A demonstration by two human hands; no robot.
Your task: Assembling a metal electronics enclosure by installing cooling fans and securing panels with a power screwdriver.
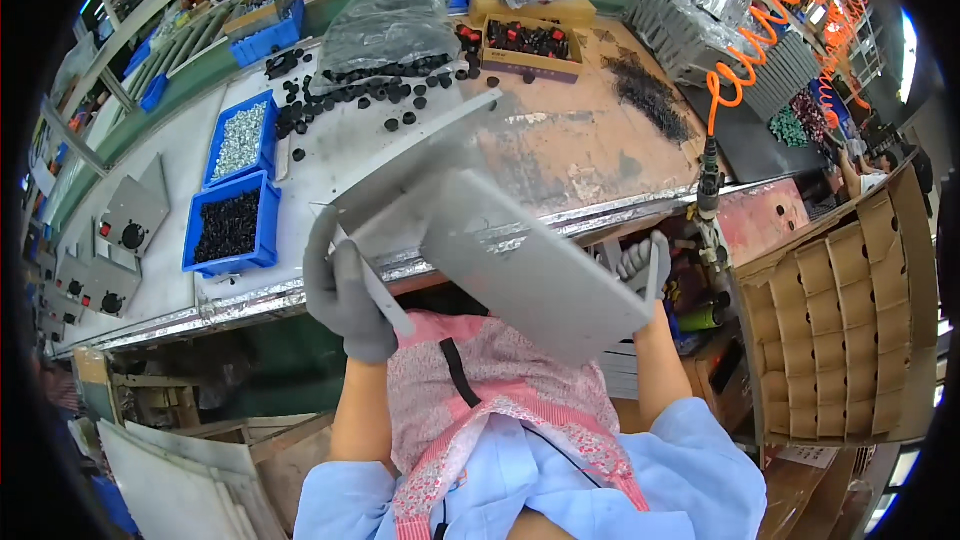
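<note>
Fingers of both gloved hands clamped on grey panel [500, 250]: left hand [345, 295] at 9 o'clock edge, right hand [645, 265] at 3. Panel tilted, mid-carry over bench [560, 140] edge. Looks like needs steady two-hand grip. Blue bins at 10: black bits [228, 227], silver screws [240, 140]. Divided carton [850, 330] at 3.

Motion blurs the grey metal panel [500, 250], which hides the right hand's [645, 268] palm (only gloved fingertips show).
</note>
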